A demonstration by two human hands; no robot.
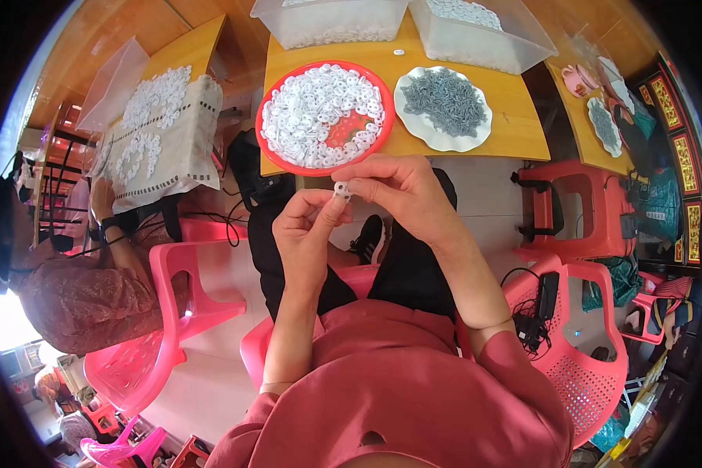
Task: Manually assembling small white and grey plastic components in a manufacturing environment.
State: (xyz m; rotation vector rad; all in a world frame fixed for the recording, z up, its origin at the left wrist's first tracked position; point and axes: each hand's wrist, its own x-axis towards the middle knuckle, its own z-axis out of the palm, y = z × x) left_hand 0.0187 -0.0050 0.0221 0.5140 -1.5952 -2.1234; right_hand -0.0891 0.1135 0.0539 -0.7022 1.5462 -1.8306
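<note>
A small white plastic piece (341,189) with holes in it is pinched between the thumb and finger of my left hand (306,228), just in front of the table edge. My right hand (405,191) meets it from the other side, thumb and forefinger closed at its upper edge. Whether those fingers also hold a smaller part is hidden. Beyond my hands, a red round tray (349,129) carries a heap of similar white pieces (312,109). To its right lies a white wavy-edged plate (482,125) piled with small grey screw-like parts (444,100).
Two translucent bins (327,33) of white pieces stand at the table's back, one loose piece (398,52) near them. At left, another person (93,300) sits by a cloth-covered table (187,160). Pink chairs (164,312) and a red stool (573,207) flank me.
</note>
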